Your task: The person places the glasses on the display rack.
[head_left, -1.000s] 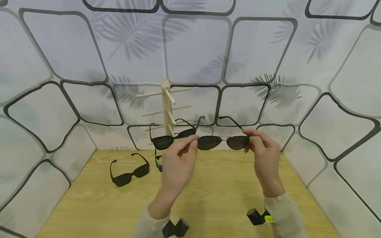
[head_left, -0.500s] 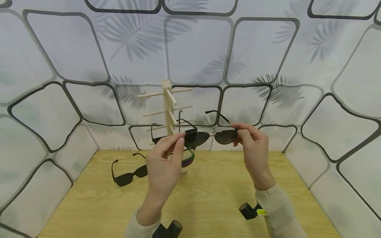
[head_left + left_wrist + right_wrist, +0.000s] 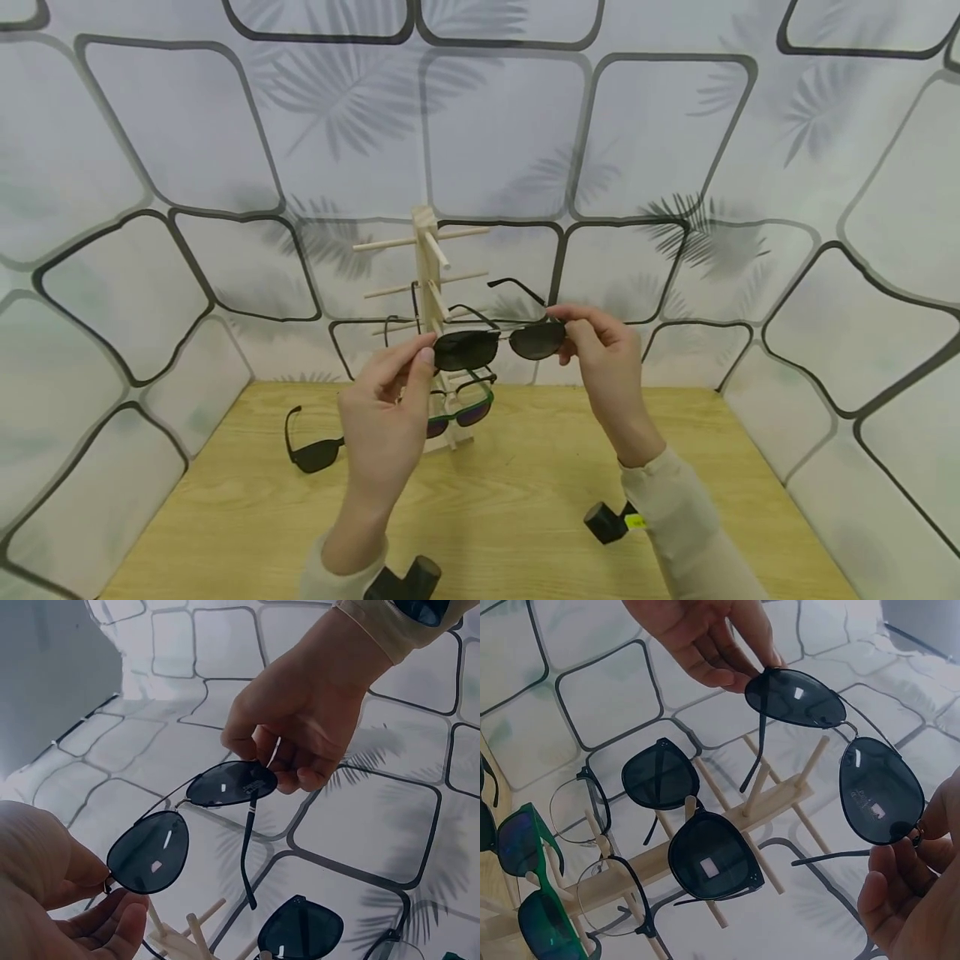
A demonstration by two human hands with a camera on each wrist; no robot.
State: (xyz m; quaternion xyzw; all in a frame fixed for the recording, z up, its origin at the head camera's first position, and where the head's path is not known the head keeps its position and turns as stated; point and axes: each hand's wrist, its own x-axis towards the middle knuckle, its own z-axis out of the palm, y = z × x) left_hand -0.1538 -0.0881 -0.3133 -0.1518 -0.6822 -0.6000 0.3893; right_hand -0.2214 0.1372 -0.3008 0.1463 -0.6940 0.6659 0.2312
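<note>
My left hand (image 3: 386,429) and right hand (image 3: 609,371) hold up a pair of dark aviator sunglasses (image 3: 537,342) in front of the wooden display stand (image 3: 424,242). Thumb and fingers of each hand pinch the frame's outer ends by the hinges. The temples are unfolded and point away from me, toward the stand. In the right wrist view, black sunglasses (image 3: 714,855) sit on the stand's pegs. Below them hang half-rimmed clear glasses (image 3: 634,892) and green-framed sunglasses (image 3: 544,874). From the head, the aviators and my left hand partly hide these pairs.
Another black pair of sunglasses (image 3: 317,456) rests on the wooden table (image 3: 517,500) to the left, partly covered by my left hand. Bare pegs (image 3: 384,244) jut from the stand's upper part. Patterned walls (image 3: 502,133) enclose the back and sides.
Both hands have carried the aviator sunglasses leftward, to in front of the stand. The green-framed sunglasses, mostly hidden earlier, now show below them. The head view has shifted slightly.
</note>
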